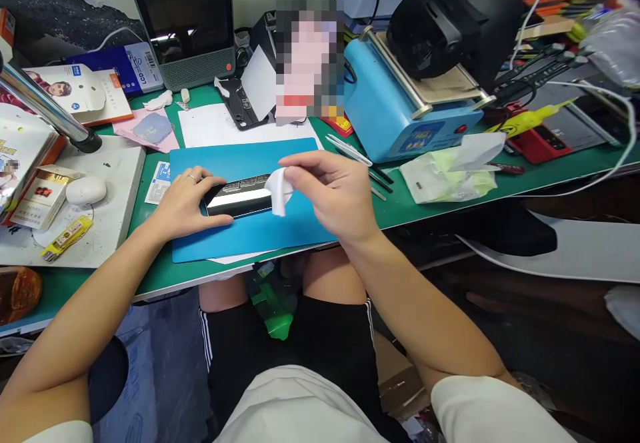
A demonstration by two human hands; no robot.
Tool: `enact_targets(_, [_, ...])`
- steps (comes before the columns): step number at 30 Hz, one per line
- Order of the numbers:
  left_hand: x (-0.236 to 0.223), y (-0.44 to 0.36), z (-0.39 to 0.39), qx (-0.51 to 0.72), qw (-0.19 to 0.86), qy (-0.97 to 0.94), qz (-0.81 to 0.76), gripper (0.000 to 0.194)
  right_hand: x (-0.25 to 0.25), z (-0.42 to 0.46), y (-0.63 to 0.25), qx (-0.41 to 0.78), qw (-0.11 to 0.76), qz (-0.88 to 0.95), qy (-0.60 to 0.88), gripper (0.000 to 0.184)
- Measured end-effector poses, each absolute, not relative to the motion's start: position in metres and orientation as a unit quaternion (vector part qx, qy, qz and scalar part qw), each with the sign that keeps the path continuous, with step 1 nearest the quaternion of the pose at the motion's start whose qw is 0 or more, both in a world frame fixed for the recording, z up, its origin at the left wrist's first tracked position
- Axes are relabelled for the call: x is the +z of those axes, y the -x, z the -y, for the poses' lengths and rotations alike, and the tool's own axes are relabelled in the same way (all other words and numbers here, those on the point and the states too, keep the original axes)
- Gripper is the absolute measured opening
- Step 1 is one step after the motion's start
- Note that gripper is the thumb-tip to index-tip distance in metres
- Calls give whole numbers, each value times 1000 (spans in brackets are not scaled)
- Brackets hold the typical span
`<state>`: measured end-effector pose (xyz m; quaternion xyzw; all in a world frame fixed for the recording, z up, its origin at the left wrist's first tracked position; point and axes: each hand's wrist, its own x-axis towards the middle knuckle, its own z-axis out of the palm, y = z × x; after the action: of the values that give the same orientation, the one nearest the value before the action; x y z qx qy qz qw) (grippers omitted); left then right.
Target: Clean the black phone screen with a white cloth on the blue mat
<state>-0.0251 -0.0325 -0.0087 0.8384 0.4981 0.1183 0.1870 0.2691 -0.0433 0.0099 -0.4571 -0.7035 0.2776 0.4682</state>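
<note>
Head view shows a glossy black smartphone (237, 196) on the blue mat (250, 236), probably light, rigid, slick and breakable, so best held by its long edges. Its left end sits between the left hand's (177, 204) spread fingers, which grasp opposite edges; the right hand's (343, 196) fingers pinch a soft white wipe (279, 193) over its right end.

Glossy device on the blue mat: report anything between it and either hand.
The white wipe, pinched in the right hand, stands between that hand and the right end of the glossy device; nothing visible separates the left hand from it.
</note>
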Motion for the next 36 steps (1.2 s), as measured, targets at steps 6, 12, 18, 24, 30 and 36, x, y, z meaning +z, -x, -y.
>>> enact_targets(6, [-8,25,33,113,191,-838,-498,90,-25,40,-291,157,357,796,463,24])
enact_targets(12, [-9,25,33,120,192,-837,-498,89,-31,54,-293,78,298,847,433,41])
enact_targets(18, [-10,25,34,126,189,-838,-496,91,-33,75,-281,113,158,898,395,71])
enact_targets(24, [-8,24,33,116,196,-832,-506,89,-24,80,-281,105,132,903,394,84])
enact_targets(30, [-7,24,31,129,196,-828,-509,84,-15,53,-274,117,96,911,384,83])
enact_targets(36, [-7,22,32,123,193,-829,-509,83,-8,56,-269,95,151,906,385,70])
